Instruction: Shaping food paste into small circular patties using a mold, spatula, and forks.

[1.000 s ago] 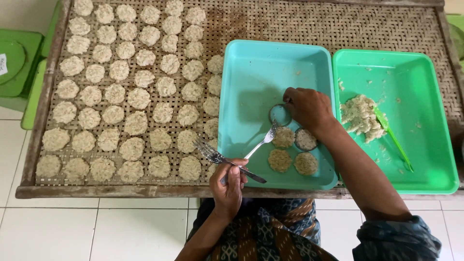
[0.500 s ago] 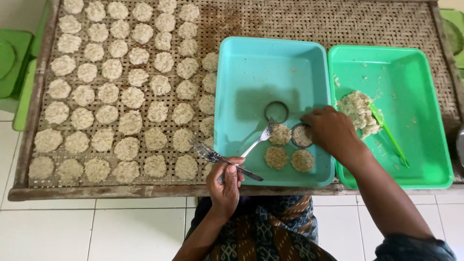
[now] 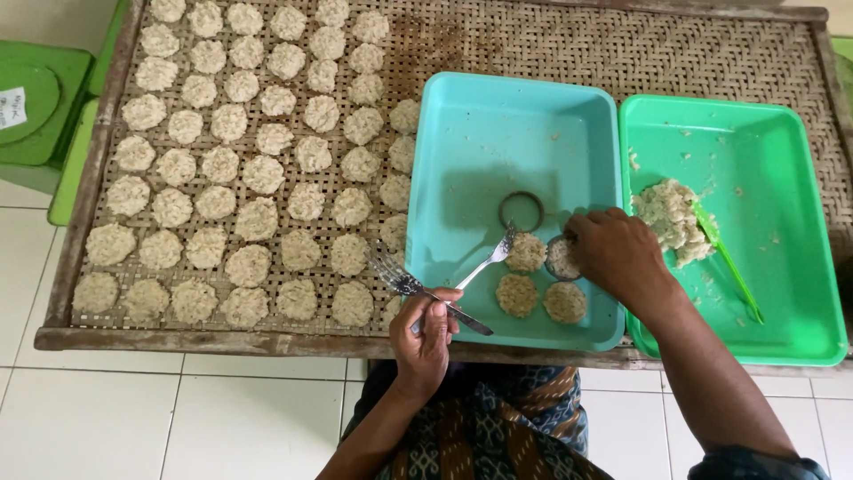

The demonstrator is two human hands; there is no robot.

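My left hand [image 3: 426, 333] grips two metal forks [image 3: 418, 286] at the near edge of the teal tray [image 3: 498, 124]; one fork's tines rest by a round patty [image 3: 526, 252], the other's point left over the woven rack. My right hand [image 3: 617, 253] has its fingertips on a small ring mould filled with pale mixture [image 3: 562, 258] in the teal tray. An empty ring mould [image 3: 522, 211] lies just behind. Two more patties [image 3: 517, 294] sit at the tray's front. A heap of pale mixture [image 3: 671, 220] lies in the green tray [image 3: 782, 142].
A woven bamboo rack [image 3: 551, 44] carries both trays and several rows of round patties [image 3: 267, 169] on its left half. A green spatula [image 3: 724, 258] leans in the green tray. A green stool [image 3: 40, 107] stands at the left, over white floor tiles [image 3: 133, 418].
My right hand left the empty ring, swung right toward the mixture heap, then came back to a ring now filled with mixture. My left hand and forks stayed put.
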